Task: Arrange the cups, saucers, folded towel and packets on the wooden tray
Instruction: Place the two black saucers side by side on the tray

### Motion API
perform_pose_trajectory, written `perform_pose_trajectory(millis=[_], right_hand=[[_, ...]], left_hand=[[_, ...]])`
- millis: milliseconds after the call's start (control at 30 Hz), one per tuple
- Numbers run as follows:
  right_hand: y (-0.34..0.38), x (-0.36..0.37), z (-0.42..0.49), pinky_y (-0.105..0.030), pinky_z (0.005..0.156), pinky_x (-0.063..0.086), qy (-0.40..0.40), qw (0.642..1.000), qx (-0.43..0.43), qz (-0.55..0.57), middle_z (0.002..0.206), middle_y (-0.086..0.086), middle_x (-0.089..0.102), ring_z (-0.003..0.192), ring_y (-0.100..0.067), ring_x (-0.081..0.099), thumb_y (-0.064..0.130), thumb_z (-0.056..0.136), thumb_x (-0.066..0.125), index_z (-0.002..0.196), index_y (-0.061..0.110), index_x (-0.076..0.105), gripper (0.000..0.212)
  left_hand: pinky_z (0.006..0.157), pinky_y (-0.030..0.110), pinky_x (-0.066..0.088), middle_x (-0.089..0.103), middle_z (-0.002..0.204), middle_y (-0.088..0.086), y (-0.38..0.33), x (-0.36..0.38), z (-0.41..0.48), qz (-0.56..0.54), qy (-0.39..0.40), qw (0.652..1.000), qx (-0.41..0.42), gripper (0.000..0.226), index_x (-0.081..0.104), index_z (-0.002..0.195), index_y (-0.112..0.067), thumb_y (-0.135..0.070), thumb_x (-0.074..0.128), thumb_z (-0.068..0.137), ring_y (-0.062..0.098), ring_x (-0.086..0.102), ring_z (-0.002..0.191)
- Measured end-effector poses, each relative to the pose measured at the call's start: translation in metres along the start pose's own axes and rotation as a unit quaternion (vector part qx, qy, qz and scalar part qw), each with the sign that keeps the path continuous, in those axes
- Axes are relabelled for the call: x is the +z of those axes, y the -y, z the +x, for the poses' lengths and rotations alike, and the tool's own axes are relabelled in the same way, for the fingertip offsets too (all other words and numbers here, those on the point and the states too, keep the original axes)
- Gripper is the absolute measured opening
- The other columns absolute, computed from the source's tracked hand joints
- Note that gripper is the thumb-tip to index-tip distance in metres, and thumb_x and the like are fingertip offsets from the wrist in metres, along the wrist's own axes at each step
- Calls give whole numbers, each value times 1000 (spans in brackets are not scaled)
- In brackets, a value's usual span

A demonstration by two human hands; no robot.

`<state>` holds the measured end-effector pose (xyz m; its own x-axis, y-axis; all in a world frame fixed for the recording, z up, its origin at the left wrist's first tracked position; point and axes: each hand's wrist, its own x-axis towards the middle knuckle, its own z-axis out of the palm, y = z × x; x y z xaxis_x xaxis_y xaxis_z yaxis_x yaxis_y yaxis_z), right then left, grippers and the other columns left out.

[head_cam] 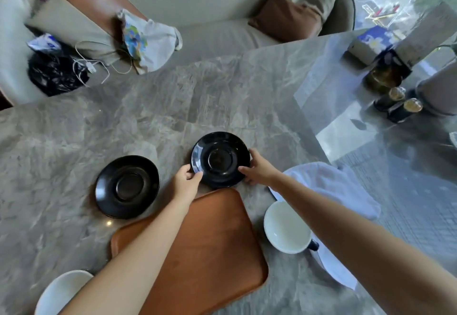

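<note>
Black saucer [220, 160] sits on the grey marble table [74, 136], just past the far edge of the wooden tray [210, 248], not on it. I've got it w/ both hands: my left hand [186, 183] pinches the near-left rim, thumb over the top edge; my right hand [259, 168] grips the right rim, thumb on top and fingers curled round the far side. Can't tell if it's lifted or flat on the table.

2nd black saucer [127, 186] lies to the left, on the table, apart from the 1st and just off the tray's far-left corner. Tray is bare, my left forearm crossing above it.

White cup [288, 227] w/ dark handle stands right of the tray, close to its edge, resting on the white towel [333, 186], which spreads out under my right arm, loosely laid rather than neatly folded. Another white cup [61, 292] at bottom left, partly hidden by my left arm.

Far right of table: dark bottles [395, 103] w/ gold tops and a blue box [371, 40]. Beyond the table, a sofa [197, 5] w/ brown cushions, a cloth bag [146, 42], a black bag [55, 73] and a white cable.
</note>
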<state>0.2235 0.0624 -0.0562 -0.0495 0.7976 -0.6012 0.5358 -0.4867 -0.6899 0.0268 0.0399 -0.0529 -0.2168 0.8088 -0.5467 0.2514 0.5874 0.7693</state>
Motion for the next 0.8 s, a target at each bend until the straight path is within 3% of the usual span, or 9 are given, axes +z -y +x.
perform_pose_trajectory(millis=[67,167,300,367,467,567,667,733,800], right_hand=[[0,-1,4,-38,65,57,7,1000,0,7,88,-9,58,69,-26,64,13,91,57,139,17,26,57],[-2,-1,7,-41,70,58,4,1000,-3,-4,79,-5,59,69,-27,65,9,91,56,141,21,24,61],[-2,0,9,-32,63,57,-14,1000,-1,13,79,-3,57,62,-21,64,6,91,56,143,23,25,63],[-2,-1,8,-28,59,57,-21,999,1,28,78,-3,56,60,-19,63,3,91,55,143,23,29,62],[-2,-3,5,-26,53,57,-52,998,-3,45,77,-6,60,55,-17,62,5,92,54,139,18,37,52],[4,-6,0,-22,46,53,-118,991,-41,36,75,-7,64,44,-11,60,18,92,57,126,15,52,34],[15,-9,-6,-30,58,58,-152,985,-82,-28,75,-5,63,53,-15,63,20,88,61,108,12,62,21],[22,-9,-12,-39,68,59,-116,986,-92,-75,82,-8,65,63,-25,64,16,86,63,99,11,63,14],[26,-5,-18,-34,68,56,-64,983,-105,-134,83,-12,70,57,-22,63,15,85,64,94,11,64,10]], left_hand=[[84,38,50,58,78,-1,2,-3,4,-5,-5,1000,-2,36,53,123,-5,-7,57,88,11,56,72],[75,36,52,60,73,2,3,-3,3,3,3,1000,14,30,57,117,-4,-5,58,87,11,55,66],[90,46,52,66,92,13,1,-3,3,12,-5,1000,24,29,58,115,-3,-5,58,87,24,62,83],[83,37,56,64,102,12,0,-3,0,-1,-12,1000,23,33,55,120,-2,-4,57,87,26,63,87],[52,10,52,56,99,11,-2,0,-11,-58,-23,997,40,31,52,118,3,3,54,87,23,59,78],[52,9,52,56,98,12,0,-2,-23,-110,-26,992,53,27,52,113,2,4,56,86,17,60,74],[57,14,55,56,94,9,11,-9,-39,-139,-17,989,53,22,50,105,-2,5,56,85,11,59,71],[58,15,56,57,92,6,25,-15,-51,-143,-12,989,44,22,49,103,-3,5,57,84,11,60,71],[57,15,55,57,89,6,40,-22,-63,-145,-13,989,29,21,48,101,-3,5,58,84,11,60,71]])
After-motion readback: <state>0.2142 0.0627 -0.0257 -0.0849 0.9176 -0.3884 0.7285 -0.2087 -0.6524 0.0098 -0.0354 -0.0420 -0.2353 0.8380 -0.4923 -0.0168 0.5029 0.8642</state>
